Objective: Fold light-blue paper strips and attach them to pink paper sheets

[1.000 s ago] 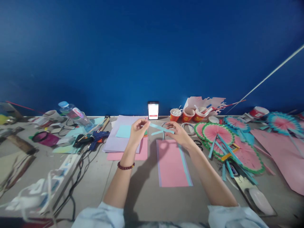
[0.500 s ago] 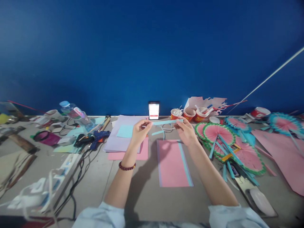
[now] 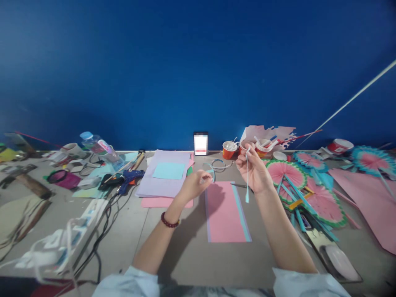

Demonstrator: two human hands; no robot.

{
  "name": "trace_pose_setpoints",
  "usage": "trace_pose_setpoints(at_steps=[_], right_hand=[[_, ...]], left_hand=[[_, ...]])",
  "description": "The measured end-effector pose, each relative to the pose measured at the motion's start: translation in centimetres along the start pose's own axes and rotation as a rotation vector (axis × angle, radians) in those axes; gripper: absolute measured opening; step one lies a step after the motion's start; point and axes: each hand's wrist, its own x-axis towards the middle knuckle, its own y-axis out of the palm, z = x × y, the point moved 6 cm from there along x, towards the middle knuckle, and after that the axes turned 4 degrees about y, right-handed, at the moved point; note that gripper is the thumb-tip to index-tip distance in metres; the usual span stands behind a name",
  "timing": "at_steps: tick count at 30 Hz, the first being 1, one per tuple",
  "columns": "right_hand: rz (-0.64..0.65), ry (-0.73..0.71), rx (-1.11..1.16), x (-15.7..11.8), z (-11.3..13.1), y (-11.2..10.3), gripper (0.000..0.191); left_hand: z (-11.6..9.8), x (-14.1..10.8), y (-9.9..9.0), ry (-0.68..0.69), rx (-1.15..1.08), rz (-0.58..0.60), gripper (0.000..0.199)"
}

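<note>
My right hand is raised right of centre, its fingertips pinching a thin pale blue strip that hangs straight down. Left of it, my left hand is closed near the top left corner of a pink sheet; whatever its fingertips hold is too small to make out. The pink sheet lies flat, with a light blue band on its right side and lilac edges. Beyond the hands, a loop of pale strip lies on the table.
Lilac paper bearing a light blue sheet lies left. A phone stands against the blue wall. Paper cups and watermelon fans are right. A bottle, glue gun and power strip are farther left.
My hands have moved apart. The strip that was stretched level between them now hangs from my right hand, which rose to the right; my left hand moved slightly right and lower.
</note>
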Motion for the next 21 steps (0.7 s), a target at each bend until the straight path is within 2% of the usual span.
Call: trace_pose_setpoints(at_steps=[4,8,11,15,19,21], right_hand=[[0.024,0.186,-0.043,-0.6,-1.9,0.5,0.023],[0.007,0.337,-0.123,-1.1,-5.3,-0.6,0.024],[-0.012,0.411,-0.221,-2.0,-8.0,-1.9,0.025],[-0.013,0.49,-0.335,-3.6,-11.4,-3.6,0.022],[0.031,0.576,-0.514,-4.8,-13.7,-4.6,0.02],[0.033,0.551,-0.588,-4.8,-14.2,-4.9,0.024]], left_hand=[[1.3,-2.2,3.8,0.136,0.256,0.157,0.02],[2.9,-4.9,5.9,0.197,0.427,0.231,0.027],[3.0,-6.4,6.5,0.232,0.49,0.213,0.037],[1.8,-7.6,7.2,0.252,0.53,0.14,0.044],[0.6,-8.2,8.3,0.266,0.52,0.104,0.037],[0.5,-8.3,8.7,0.266,0.521,0.097,0.033]])
